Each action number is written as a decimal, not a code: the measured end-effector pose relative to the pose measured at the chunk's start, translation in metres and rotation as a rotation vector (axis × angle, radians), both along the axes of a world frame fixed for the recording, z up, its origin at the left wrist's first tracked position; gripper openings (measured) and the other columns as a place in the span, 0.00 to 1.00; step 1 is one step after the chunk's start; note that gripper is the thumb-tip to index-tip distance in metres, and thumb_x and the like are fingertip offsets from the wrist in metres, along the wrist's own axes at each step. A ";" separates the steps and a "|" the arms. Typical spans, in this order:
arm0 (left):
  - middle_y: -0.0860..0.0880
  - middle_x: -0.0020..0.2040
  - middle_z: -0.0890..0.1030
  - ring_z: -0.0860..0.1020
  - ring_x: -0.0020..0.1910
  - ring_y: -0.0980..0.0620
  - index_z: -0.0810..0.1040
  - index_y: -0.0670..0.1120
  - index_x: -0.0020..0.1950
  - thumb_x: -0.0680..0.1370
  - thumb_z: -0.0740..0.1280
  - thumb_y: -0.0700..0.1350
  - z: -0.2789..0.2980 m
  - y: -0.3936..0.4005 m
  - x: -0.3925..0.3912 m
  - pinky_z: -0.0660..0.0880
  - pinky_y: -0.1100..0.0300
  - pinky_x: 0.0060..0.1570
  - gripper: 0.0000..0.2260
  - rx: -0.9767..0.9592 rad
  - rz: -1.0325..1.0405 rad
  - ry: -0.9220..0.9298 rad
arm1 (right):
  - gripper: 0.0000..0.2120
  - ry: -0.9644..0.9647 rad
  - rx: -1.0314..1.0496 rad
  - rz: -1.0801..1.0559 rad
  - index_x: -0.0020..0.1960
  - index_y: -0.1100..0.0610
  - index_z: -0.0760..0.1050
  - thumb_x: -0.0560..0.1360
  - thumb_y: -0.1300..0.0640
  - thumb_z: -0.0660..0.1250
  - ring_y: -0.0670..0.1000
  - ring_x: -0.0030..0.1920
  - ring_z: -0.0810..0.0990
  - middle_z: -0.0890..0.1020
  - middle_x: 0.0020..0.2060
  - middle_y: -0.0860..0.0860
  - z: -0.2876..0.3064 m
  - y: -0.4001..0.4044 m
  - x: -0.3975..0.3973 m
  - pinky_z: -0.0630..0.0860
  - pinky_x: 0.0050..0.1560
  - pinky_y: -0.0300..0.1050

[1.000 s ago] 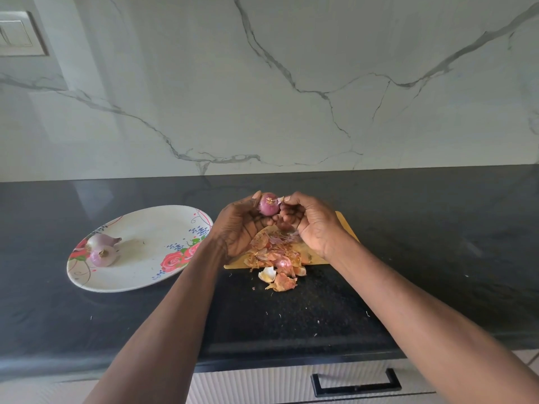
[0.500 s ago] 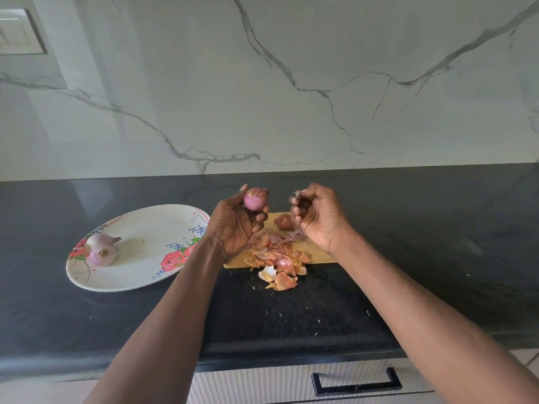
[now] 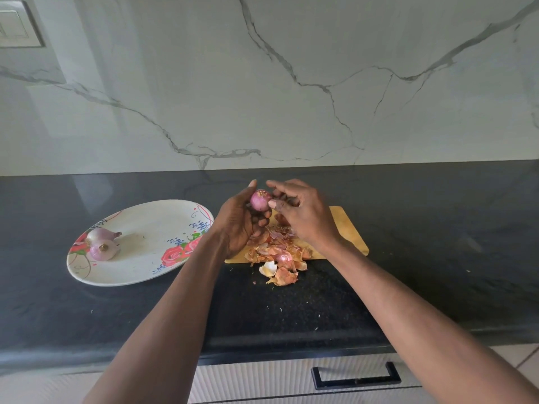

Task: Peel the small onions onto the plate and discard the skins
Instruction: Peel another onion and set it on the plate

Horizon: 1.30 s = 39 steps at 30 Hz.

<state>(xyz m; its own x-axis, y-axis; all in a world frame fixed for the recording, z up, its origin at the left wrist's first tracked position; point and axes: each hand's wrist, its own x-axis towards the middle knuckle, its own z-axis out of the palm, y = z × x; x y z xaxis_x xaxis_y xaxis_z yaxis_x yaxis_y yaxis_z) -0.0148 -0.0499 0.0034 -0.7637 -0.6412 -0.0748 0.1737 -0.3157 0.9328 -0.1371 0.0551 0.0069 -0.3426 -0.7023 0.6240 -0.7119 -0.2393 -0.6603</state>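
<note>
Peeling is underway on one small onion, which is sitting raised above the far end of the cutting board, cradled in the curled fingers of the left hand. The right hand is coming in from the right, thumb tip touching the bulb's lower right side, index finger arching over the root end; it is pinching at the skin there rather than carrying the bulb.

Judgement on technique: the left hand should be turning the bulb slowly while the right is catching a loose edge near the root tuft and pulling down along the curve, keeping over the board so scraps are dropping onto the skins pile. Some skins are already spilling off the near edge of the board onto the black table, so holding a little farther back would be helping.

Both forearms are reaching forward from the bottom of the view, converging at the bulb; the left palm is facing right, the back of the right hand is facing up.

Two peeled onions are lying together at the left end of the floral plate, well apart from the work. Skins are not yet discarded.
</note>
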 end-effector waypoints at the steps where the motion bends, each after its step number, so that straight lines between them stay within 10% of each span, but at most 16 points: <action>1: 0.45 0.33 0.75 0.71 0.26 0.53 0.76 0.41 0.46 0.81 0.62 0.61 0.000 0.000 0.000 0.65 0.63 0.20 0.22 -0.014 0.010 -0.030 | 0.18 0.017 0.000 0.007 0.64 0.56 0.80 0.75 0.62 0.73 0.36 0.46 0.77 0.79 0.48 0.47 -0.001 0.000 0.000 0.73 0.46 0.27; 13: 0.46 0.31 0.74 0.70 0.24 0.50 0.76 0.42 0.36 0.77 0.61 0.70 0.001 0.004 0.001 0.63 0.62 0.21 0.31 -0.099 0.051 -0.131 | 0.03 0.008 -0.063 -0.016 0.48 0.60 0.84 0.75 0.64 0.73 0.45 0.44 0.81 0.82 0.43 0.47 -0.004 -0.003 -0.002 0.81 0.44 0.41; 33: 0.47 0.31 0.71 0.68 0.22 0.53 0.76 0.39 0.54 0.82 0.59 0.57 0.004 -0.001 0.005 0.60 0.64 0.18 0.20 0.052 -0.061 0.108 | 0.06 -0.106 0.022 -0.125 0.49 0.56 0.78 0.79 0.65 0.66 0.46 0.41 0.81 0.81 0.41 0.48 0.000 0.000 0.001 0.77 0.38 0.33; 39: 0.46 0.32 0.71 0.66 0.23 0.53 0.76 0.41 0.44 0.78 0.64 0.57 0.006 0.000 0.005 0.59 0.62 0.20 0.19 0.006 -0.032 0.099 | 0.07 -0.172 -0.002 -0.071 0.54 0.59 0.84 0.76 0.64 0.71 0.50 0.42 0.85 0.85 0.44 0.49 -0.001 0.002 0.002 0.84 0.45 0.49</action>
<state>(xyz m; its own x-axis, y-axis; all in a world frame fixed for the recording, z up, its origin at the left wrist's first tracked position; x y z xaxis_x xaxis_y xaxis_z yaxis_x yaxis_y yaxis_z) -0.0097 -0.0502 0.0093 -0.7874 -0.6164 -0.0015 0.2552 -0.3282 0.9095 -0.1356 0.0569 0.0059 -0.4936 -0.6711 0.5531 -0.6034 -0.1938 -0.7735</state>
